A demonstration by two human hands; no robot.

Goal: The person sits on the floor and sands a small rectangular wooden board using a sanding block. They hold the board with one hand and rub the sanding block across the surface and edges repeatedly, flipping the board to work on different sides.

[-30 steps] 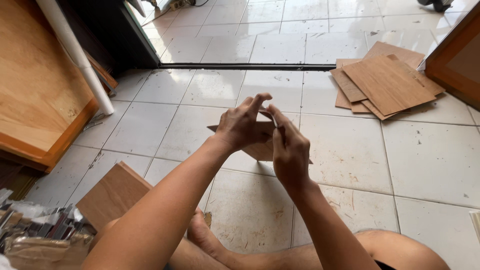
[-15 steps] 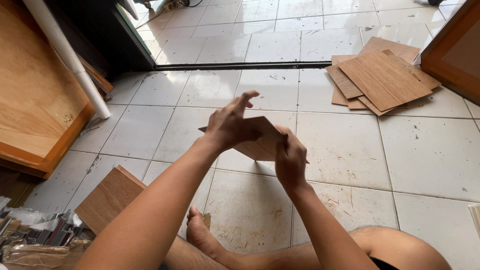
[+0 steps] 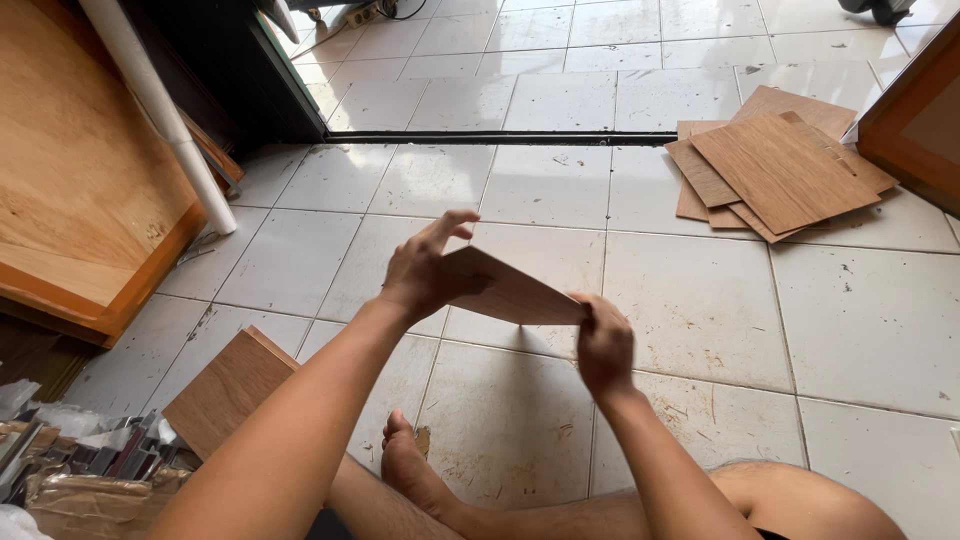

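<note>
A thin brown board [image 3: 505, 288] is held in the air at the centre of the frame, above the tiled floor [image 3: 700, 300], one end in each hand so that it spans between them and can be turned or looked over without touching the tiles. The left hand [image 3: 425, 275] has its grip clenched on the board's upper-left end, thumb beneath and index finger lifted free above the edge; the right hand [image 3: 602, 345] pinches the lower-right corner, fingers curled tight around it. The board tilts down from left to right and is seen nearly edge-on, so its far face and its full outline cannot be made out. In the upper right lies a loose pile [image 3: 775, 165] of similar boards, fanned flat on the floor within reach, well apart from the hands. A further board [image 3: 232, 388] rests at the lower left, partly covered by the left forearm, beside a heap of scrap [image 3: 70, 465] whose contents are too jumbled to tell. A large wooden panel [image 3: 75, 190] fills the upper left, cut off by the frame, with a white pipe [image 3: 160, 110] leaning across it. Another framed wooden piece [image 3: 915, 120] is clipped at the right edge. A bare foot [image 3: 405, 465] shows below the board.
</note>
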